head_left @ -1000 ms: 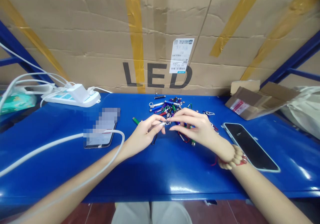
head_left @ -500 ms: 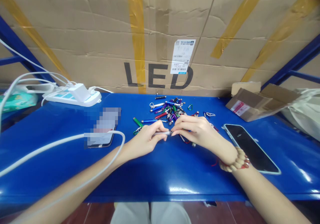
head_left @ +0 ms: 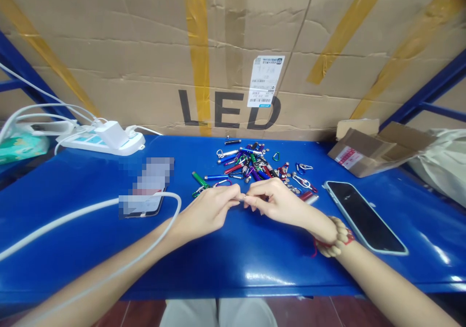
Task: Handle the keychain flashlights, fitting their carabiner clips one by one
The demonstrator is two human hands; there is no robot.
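Two hands, left (head_left: pixel 216 205) and right (head_left: pixel 278 200), meet with curled fingers, pinching one small tube (head_left: pixel 245 197) between their fingertips. The fingers hide nearly all of it; its long axis seems to run from hand to hand, and which end faces right cannot be told. Beyond both hands lies one heap of coloured tubes (head_left: pixel 251 159), too overlapped to count. Past the left hand, one blue tube (head_left: pixel 217 177) lies crosswise, while one green tube (head_left: pixel 199 179) slants away leftward. One green carabiner (head_left: pixel 276 156) sits beyond the right hand. Two phones rest on the desk (head_left: pixel 225 259): one (head_left: pixel 155 204) left of the left hand, one (head_left: pixel 364 217) right of the right.
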